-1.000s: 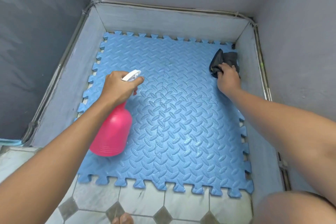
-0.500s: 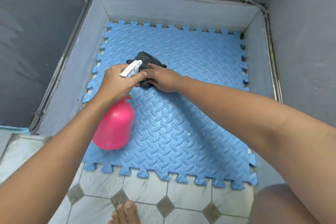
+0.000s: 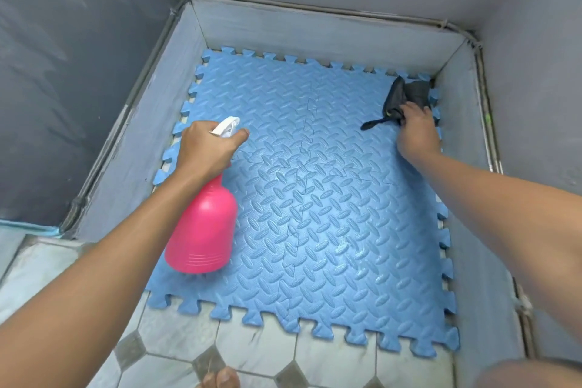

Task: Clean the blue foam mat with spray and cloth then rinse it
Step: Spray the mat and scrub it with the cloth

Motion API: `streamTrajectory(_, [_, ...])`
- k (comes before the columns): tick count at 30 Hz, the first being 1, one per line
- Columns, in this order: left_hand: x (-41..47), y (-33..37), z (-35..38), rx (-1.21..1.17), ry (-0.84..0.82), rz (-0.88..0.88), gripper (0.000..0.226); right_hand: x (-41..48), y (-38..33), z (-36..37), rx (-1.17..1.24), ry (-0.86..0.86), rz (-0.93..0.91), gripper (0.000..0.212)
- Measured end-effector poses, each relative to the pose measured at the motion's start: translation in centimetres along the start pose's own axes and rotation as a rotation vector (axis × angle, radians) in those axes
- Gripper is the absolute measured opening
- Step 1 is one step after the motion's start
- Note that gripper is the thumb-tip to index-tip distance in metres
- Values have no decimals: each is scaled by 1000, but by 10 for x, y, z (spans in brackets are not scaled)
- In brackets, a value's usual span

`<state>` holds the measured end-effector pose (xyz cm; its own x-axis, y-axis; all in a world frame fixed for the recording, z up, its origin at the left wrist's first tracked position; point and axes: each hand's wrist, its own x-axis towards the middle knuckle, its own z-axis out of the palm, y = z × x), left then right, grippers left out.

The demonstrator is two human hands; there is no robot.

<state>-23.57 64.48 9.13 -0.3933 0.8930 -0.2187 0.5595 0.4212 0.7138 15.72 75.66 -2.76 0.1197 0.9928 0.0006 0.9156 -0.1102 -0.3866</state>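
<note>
A blue foam mat [image 3: 315, 214] with a diamond-plate texture and puzzle edges lies on the floor inside a grey walled corner. Its surface looks wet and shiny in the middle. My left hand [image 3: 204, 148] grips the white trigger head of a pink spray bottle [image 3: 203, 230], held above the mat's left side. My right hand [image 3: 415, 132] presses a dark grey cloth [image 3: 406, 94] onto the mat's far right corner.
Grey low walls [image 3: 315, 28] close the mat in at the back, left and right. Pale floor tiles with dark diamond insets [image 3: 252, 353] lie in front of the mat. Toes [image 3: 220, 379] show at the bottom edge, and a knee [image 3: 529, 375] at bottom right.
My right hand has swept the cloth from the mat's left centre, next to the spray nozzle, back to the far right corner. The spray bottle has stayed on the left.
</note>
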Motion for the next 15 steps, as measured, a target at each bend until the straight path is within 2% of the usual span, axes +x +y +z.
streamTrajectory(5, [2, -6, -2, -7, -161, 104, 45, 21, -13, 3, -16, -24, 43, 46])
streamTrajectory(10, [-3, -8, -13, -108, -151, 24, 50, 43, -41, 18, -63, -35, 42, 50])
streamTrajectory(15, [0, -19, -32, -324, -266, -45, 22, 54, -143, 50, -57, -128, -179, 50])
